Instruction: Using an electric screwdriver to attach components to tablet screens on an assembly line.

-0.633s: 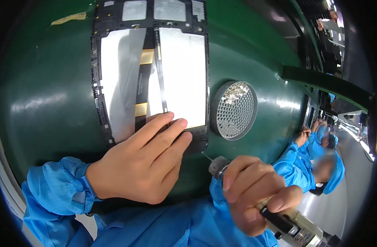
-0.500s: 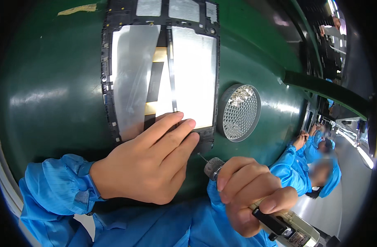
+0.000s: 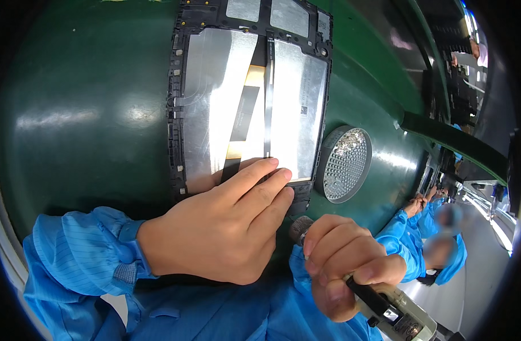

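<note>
A tablet-sized black device frame with silvery metal panels lies on the green work surface in front of me. Down its middle run a thin black ribbon cable and a gold-and-dark flex strip. My left hand rests over the frame's near end, fingers stretched out and lying flat. In my right hand, closed round its body, is a pale electric screwdriver with a knurled metal nose. That nose points at the frame's near right corner; I cannot make out whether the bit touches it.
Right of the frame stands a round metal tray with a dimpled floor and many tiny screws. A dark green bar crosses the far right. Beyond it, co-workers in blue sleeves handle something dark.
The frame and my left hand have shifted right in the picture, bringing the frame nearer the tray. My right hand has moved little, and the screwdriver's nose sits closer to the frame's near corner.
</note>
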`<state>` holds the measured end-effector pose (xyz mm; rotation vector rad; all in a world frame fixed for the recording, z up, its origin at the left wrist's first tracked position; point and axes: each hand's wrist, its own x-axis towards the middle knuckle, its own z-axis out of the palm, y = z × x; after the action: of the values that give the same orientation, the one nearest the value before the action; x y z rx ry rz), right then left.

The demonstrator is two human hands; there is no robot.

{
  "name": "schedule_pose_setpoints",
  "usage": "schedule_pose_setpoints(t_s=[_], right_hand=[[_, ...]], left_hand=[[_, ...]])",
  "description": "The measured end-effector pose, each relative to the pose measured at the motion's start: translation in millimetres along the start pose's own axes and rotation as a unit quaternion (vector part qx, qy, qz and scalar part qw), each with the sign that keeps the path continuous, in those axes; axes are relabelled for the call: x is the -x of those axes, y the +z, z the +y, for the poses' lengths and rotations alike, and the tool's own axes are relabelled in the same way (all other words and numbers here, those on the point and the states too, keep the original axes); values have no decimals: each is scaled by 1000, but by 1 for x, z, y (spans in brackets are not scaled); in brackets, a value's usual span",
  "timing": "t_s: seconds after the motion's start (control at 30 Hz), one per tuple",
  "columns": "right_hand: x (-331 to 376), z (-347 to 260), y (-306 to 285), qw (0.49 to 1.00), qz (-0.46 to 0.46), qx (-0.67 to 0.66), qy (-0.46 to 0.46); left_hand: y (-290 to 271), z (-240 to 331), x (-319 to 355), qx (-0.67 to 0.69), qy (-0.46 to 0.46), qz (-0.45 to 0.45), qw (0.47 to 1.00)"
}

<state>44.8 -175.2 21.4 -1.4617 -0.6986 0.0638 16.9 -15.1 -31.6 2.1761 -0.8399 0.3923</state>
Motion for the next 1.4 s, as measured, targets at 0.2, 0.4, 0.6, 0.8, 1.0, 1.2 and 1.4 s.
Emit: schedule_pose_setpoints(t_s=[0.2, 0.4, 0.6, 0.8, 1.0, 1.2, 1.4], right_hand=[[0, -1, -4, 1000, -11, -4, -3], [2, -18, -34, 997, 70, -4, -13], [8, -12, -94, 988, 127, 85, -29], [11, -2, -119, 978, 174, 99, -53], [22, 9, -133, 976, 201, 73, -46], [26, 10, -134, 973, 213, 73, -50], [27, 9, -136, 973, 213, 79, -50]], left_hand=[[-1, 2, -1, -9, -3, -6, 1000], [-4, 1, -5, 10, -23, -6, 1000], [-7, -3, -9, 9, -1, -44, 999], [-7, -1, -13, 102, -84, -44, 990], [-5, -5, -20, 81, -44, -96, 991], [-13, -12, -21, 80, -16, -140, 987], [-14, -14, -22, 98, -17, -147, 984]])
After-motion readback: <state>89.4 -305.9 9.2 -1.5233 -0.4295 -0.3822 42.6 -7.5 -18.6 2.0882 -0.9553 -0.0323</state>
